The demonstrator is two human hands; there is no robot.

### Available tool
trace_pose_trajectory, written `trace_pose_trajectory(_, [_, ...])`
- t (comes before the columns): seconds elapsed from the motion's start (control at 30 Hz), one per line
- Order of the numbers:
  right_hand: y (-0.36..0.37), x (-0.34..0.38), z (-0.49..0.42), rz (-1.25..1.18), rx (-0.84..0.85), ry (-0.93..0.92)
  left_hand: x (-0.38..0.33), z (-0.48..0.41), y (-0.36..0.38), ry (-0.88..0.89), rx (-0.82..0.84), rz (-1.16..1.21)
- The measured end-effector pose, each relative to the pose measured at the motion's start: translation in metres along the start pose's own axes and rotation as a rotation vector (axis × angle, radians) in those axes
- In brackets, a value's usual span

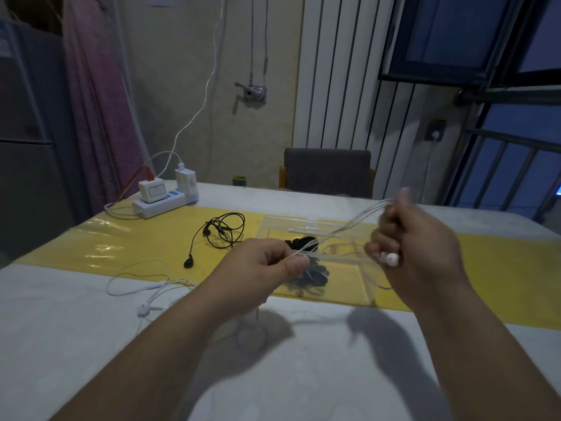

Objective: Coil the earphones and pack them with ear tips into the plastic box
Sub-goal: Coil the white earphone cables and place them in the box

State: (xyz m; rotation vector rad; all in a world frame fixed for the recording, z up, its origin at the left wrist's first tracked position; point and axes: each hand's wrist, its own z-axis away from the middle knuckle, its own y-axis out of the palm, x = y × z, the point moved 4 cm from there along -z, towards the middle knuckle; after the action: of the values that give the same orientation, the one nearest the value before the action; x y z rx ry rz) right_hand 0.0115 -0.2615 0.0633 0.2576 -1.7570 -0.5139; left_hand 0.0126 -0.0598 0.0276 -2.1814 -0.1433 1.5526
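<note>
Earphones (391,259), white, are stretching taut between both hands above the box (349,281): left hand (258,268) is pinching the cord, right hand (419,238) is gripping cord loops and buds.

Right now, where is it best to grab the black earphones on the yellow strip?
Probably pinch the black earphones at the bunched loops, from above: the cable lies flat, and one bud trails off toward the near-left.
</note>
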Motion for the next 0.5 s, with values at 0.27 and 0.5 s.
trace_pose_trajectory(0.27, [-0.007, -0.006, -0.002, 0.235, -0.144, -0.008, -0.004, 0.003, 0.002, -0.048, 0.043, 0.124])
trace_pose_trajectory(0.5, [0.002, -0.008, 0.005, 0.525, 0.05, 0.006, -0.001, -0.001, -0.007, -0.11, -0.019, 0.294])
